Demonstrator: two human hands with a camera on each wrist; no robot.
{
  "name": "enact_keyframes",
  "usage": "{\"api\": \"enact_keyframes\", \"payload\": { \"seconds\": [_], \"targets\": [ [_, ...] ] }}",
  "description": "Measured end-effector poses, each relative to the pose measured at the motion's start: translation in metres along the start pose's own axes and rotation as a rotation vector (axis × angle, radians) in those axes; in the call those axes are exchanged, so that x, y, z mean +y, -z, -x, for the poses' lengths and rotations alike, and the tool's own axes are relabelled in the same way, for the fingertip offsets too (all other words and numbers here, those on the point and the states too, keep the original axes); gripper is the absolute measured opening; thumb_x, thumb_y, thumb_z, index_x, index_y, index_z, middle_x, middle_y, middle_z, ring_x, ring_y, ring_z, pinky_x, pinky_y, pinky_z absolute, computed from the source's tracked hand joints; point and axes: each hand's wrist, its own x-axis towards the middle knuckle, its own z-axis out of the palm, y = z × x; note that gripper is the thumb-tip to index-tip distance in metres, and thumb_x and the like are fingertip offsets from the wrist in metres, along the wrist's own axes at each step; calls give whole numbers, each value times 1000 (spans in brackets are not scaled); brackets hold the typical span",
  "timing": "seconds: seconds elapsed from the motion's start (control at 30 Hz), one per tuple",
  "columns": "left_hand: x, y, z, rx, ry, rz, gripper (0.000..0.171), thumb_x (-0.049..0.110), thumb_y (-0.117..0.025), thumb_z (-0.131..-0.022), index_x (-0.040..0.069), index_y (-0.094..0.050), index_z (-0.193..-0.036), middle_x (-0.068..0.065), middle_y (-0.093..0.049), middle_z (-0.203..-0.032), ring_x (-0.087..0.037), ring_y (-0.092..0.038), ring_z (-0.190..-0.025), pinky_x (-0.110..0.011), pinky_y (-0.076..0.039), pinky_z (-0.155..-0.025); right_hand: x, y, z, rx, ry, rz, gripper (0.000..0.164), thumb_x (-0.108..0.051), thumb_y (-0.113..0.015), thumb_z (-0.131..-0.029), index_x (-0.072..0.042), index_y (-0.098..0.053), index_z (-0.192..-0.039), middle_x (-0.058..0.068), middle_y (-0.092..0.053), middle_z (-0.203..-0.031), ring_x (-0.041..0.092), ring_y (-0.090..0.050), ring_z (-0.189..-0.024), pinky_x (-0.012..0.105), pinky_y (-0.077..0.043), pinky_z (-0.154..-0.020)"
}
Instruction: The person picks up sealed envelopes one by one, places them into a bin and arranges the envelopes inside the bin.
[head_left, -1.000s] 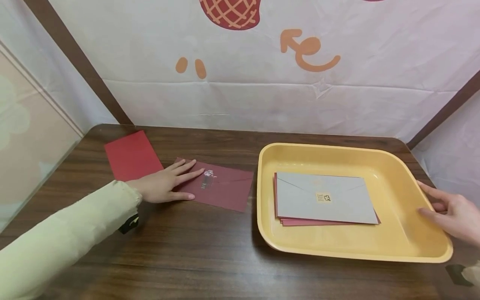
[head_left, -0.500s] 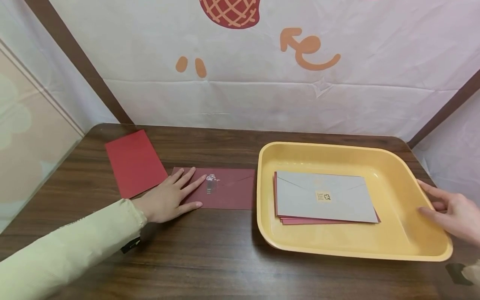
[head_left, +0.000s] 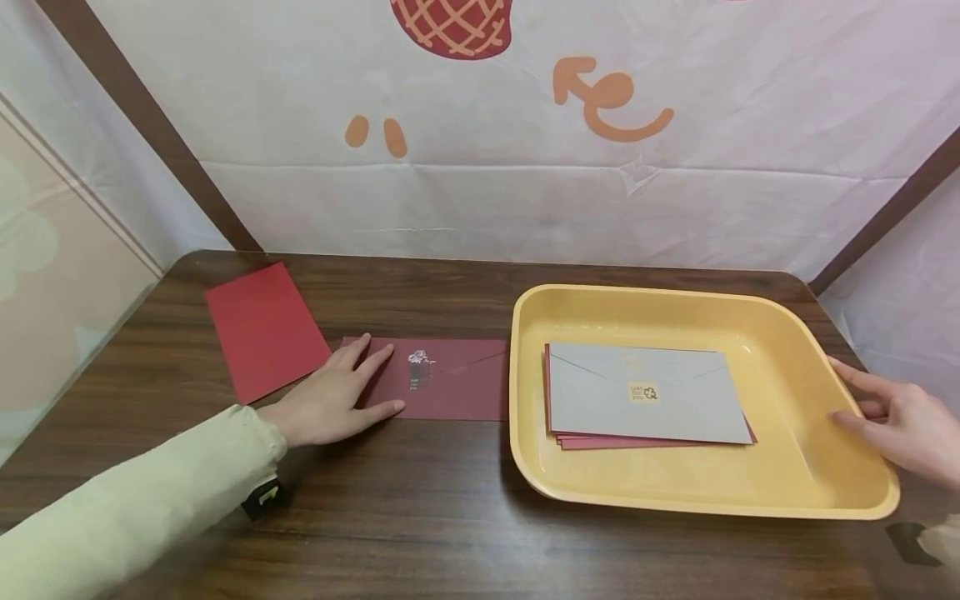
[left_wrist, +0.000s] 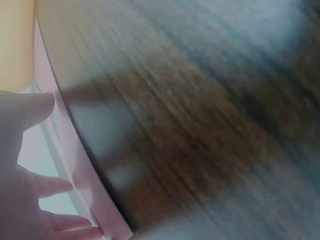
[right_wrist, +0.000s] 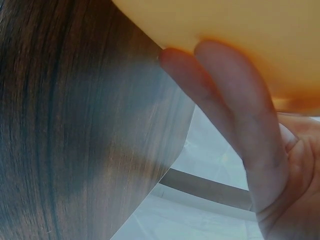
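Note:
My left hand (head_left: 333, 400) rests with spread fingers on the left end of a dark red envelope (head_left: 465, 379), its thumb at the near edge. Printed on the envelope are a small white flower and a dark patch. Its right end meets the wall of a yellow tray (head_left: 795, 492). At the tray's right side, my right hand (head_left: 900, 425) grips the rim, thumb inside and fingers outside; the right wrist view shows fingers (right_wrist: 240, 100) against the yellow underside. A grey envelope (head_left: 675, 417) with a clover label tops a stack of red ones in the tray.
A bright red envelope (head_left: 266, 329) lies askew at the back left of the brown wooden table (head_left: 420, 533), close to my left hand. Behind the table hangs a pale printed curtain (head_left: 480, 200), with cloth at both sides too.
The dark red envelope has turned from slanted to straight, its right end coming up to the tray. My left hand moved nearer with it, then slid slightly back left. The right hand stays put.

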Motion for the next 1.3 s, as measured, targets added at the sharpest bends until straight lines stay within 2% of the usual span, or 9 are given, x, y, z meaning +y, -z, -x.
{"api": "enact_keyframes", "payload": {
  "seconds": [0.1, 0.3, 0.5, 0.53, 0.77, 0.9, 1.03, 1.13, 1.3],
  "targets": [
    [0, 0, 0, 25, 45, 4, 87, 56, -56, -90, 5, -23, -152, -30, -16, -154, -49, -21, -139, -63, -29, -106, -1, 0, -1, -6, -6, 13, 78, -2, -64, -87, -18, -22, -151, 25, -69, -74, -6, -58, -46, 19, -46, -44],
    [-4, 1, -1, 108, 120, -47, 99, 57, -61, -85, -8, -20, -148, -32, -35, -139, -46, -38, -124, -56, -41, -97, -2, 1, -1, 2, 3, 9, 79, -1, -64, -87, -28, -23, -149, 22, -69, -72, -5, -58, -45, 19, -46, -43],
    [-6, 5, -6, 126, 181, 7, 112, 62, -71, -74, -11, -24, -145, -30, -42, -121, -40, -39, -106, -49, -42, -86, -2, 0, -2, -9, -9, 7, 75, -1, -63, -87, -6, -22, -150, 26, -69, -74, -6, -58, -46, 19, -47, -44],
    [-6, 6, -7, 123, 196, 27, 113, 62, -72, -72, -13, -25, -144, -30, -42, -117, -39, -38, -104, -48, -42, -84, -2, 1, -2, -6, -7, 4, 75, -1, -64, -87, -7, -23, -150, 27, -69, -75, -7, -58, -47, 19, -47, -44],
    [-4, 15, -17, 71, 338, 119, 109, 62, -81, -61, -20, -36, -117, -31, -41, -106, -40, -40, -98, -47, -45, -79, -1, 1, 0, 13, 7, -7, 80, -2, -64, -86, -46, -24, -140, 22, -70, -72, -7, -57, -47, 18, -46, -44],
    [0, 20, -21, 24, 404, 163, 115, 62, -83, -58, -21, -31, -119, -31, -41, -108, -39, -43, -96, -45, -47, -77, -1, 2, 1, 24, 9, -40, 81, -1, -65, -86, -56, -26, -131, 9, -71, -67, -5, -58, -46, 18, -45, -44],
    [2, 22, -23, -13, 457, 195, 121, 62, -83, -58, -22, -25, -123, -29, -41, -107, -37, -45, -94, -44, -47, -78, -1, 2, 1, 27, 8, -53, 82, -1, -65, -86, -58, -26, -130, 0, -71, -66, -5, -58, -46, 17, -45, -44],
    [1, 23, -22, -37, 472, 223, 122, 60, -82, -61, -23, -22, -127, -30, -40, -110, -37, -44, -96, -46, -46, -83, 0, 2, 1, 24, 12, -58, 82, -1, -65, -86, -58, -27, -131, 2, -71, -66, -5, -58, -46, 17, -45, -44],
    [-2, 24, -20, -26, 438, 267, 89, 45, -80, -72, -17, -36, -119, -27, -48, -105, -34, -48, -91, -40, -46, -75, 0, 1, 1, 18, 19, -43, 83, -1, -64, -86, -57, -25, -133, 9, -71, -67, -6, -58, -46, 18, -45, -44]
  ]
}}
